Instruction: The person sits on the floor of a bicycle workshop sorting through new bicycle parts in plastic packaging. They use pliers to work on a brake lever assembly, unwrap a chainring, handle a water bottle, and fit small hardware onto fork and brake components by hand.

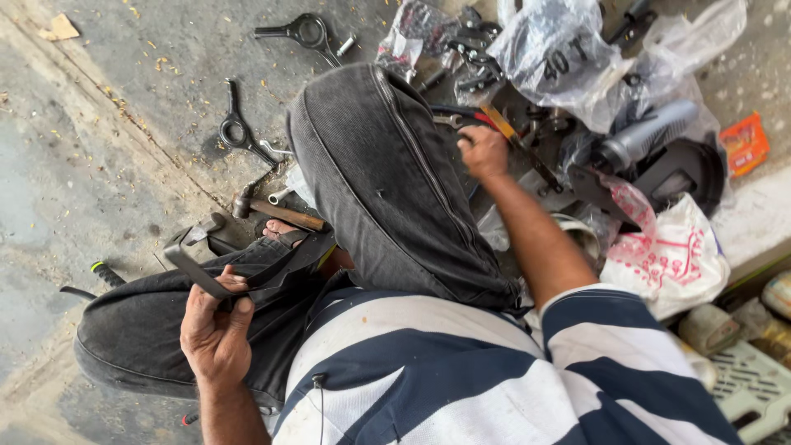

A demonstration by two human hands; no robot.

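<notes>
The person's left hand (216, 330) is closed around a dark, bent metal bracket (239, 272), holding it up above the left thigh, near the lower left of the view. The right hand (483, 152) reaches to the far right with fingers curled shut, gripping something small in a heap of parts; what it grips is too hidden by the fingers to name. An orange-handled tool (515, 140) lies just beside that hand.

Judging by this, the step in hand looks like picking a tool or part from the heap while the bracket waits in the other hand. The next move would call for drawing the right hand back to the bracket without loosening the left grip.

A raised knee in dark grey trousers (395, 181) fills the middle and hides much of the heap behind it. Left of the knee, on the stained concrete floor (124, 124), lie a hammer (276, 210) and two dark ring-ended metal pieces (239, 132), (305, 33). To the far right sit clear plastic bags (560, 49), a white printed bag (671, 255) and an orange packet (746, 144). The bags' contents are hard to make out. A striped shirt (461, 371) fills the near edge.
</notes>
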